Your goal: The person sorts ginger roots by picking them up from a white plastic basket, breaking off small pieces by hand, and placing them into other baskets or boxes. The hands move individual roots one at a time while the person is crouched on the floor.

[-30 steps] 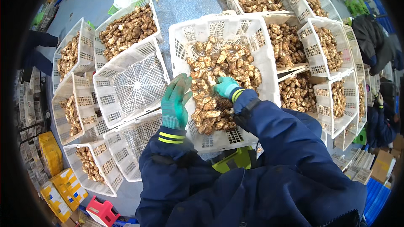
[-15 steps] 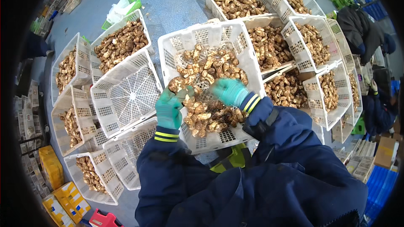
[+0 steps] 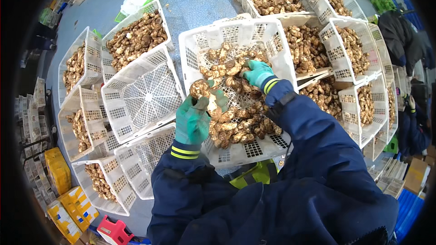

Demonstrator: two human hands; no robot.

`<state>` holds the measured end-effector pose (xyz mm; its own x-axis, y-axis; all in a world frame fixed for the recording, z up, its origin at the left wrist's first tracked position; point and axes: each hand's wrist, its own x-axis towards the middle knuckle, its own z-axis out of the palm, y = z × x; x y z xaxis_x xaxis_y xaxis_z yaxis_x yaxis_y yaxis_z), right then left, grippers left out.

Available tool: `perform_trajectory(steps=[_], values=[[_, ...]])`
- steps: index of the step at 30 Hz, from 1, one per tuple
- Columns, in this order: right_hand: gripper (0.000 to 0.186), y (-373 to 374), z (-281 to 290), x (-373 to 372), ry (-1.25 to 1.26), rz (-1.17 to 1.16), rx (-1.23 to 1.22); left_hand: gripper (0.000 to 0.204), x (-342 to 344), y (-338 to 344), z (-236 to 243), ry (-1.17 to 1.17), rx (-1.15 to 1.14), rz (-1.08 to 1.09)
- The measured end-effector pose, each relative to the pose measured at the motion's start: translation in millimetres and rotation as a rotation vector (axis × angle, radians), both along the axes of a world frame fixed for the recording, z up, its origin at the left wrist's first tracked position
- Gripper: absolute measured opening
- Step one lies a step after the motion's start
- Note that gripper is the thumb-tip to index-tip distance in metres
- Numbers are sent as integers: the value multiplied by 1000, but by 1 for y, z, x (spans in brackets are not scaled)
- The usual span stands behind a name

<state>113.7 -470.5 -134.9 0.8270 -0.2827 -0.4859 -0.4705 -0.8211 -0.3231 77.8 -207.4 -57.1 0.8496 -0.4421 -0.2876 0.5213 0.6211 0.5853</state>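
Observation:
In front of me stands a white plastic crate (image 3: 188, 50) with scattered brown-and-cream mushrooms (image 3: 227, 129) on its perforated bottom. My left hand (image 3: 193, 120), in a green glove, is closed around a mushroom with a round brown cap (image 3: 200, 89) and a pale stem, over the crate's left side. Toward the far part of the same crate, my right hand (image 3: 259, 73), also gloved in green, has its fingers closed on a mushroom (image 3: 235, 68) among the others. Part of that grip is hidden by the glove.
Left of the crate is an empty white crate (image 3: 145, 97), with mushroom-filled crates (image 3: 168, 41) around it. More filled crates (image 3: 329, 61) crowd the right side. A green basket with white plastic (image 3: 136, 0) sits beyond. A pink stool (image 3: 113, 230) is at lower left; another person (image 3: 404, 36) is at far right.
My right hand has moved away from my left, farther into the crate, and closed on a mushroom. My left hand has turned with its mushroom, showing the cap and stem. The view has shifted slightly.

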Motion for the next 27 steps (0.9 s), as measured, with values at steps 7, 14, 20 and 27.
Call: perform_trajectory(steps=[7, 14, 20, 27], values=[[47, 16, 86, -52, -352, -162, 1358, 43, -3, -19, 18, -290, 465, -3], [45, 23, 105, -87, -463, -221, 1452, 63, -3, -22, 14, -521, 722, 160], [46, 18, 88, -95, -433, -275, 1527, 46, 21, -4, -9, -166, 551, 60], [47, 15, 105, -98, -386, -377, 1695, 59, 83, 31, 26, -72, 298, 196]])
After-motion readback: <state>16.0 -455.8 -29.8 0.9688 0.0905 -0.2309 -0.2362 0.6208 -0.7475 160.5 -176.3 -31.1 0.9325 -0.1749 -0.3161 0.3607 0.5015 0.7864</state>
